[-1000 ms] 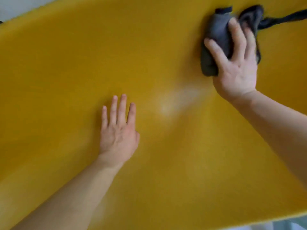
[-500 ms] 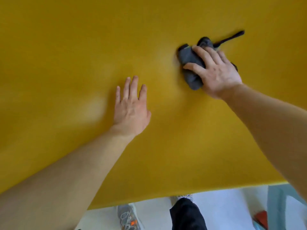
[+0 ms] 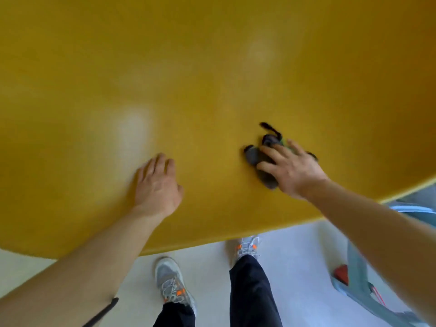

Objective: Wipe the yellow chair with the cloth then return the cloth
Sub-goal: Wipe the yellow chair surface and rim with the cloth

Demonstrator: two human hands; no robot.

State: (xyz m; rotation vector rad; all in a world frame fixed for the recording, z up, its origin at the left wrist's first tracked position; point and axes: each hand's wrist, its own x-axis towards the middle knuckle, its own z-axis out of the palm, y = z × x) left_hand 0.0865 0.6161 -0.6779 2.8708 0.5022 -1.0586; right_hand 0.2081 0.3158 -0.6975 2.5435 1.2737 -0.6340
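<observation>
A person leans over the chair (image 3: 212,67), right hand (image 3: 292,171) spread wide across a bunched dark cloth (image 3: 257,159) and pressing it flat to the yellow surface; the fingers lie fairly straight over the wad rather than closing round it, a hold that suits rubbing more than lifting. The cloth sits under that palm and pokes out past the thumb side, with a thin tail trailing beyond the fingertips, all of it near the chair's front edge. Well apart from the cloth on the thumb side, the left hand (image 3: 158,185) rests palm down and relaxed on the bare yellow, holding nothing, apparently to brace the body and steady the chair against the push of the wipe. Pale sheen patches show farther up the surface beyond both hands. Behind the wrists, past the chair's edge, grey shoes (image 3: 172,282) stand on a pale floor (image 3: 295,256). The wiping looks under way, and the cloth's return is not yet begun.
</observation>
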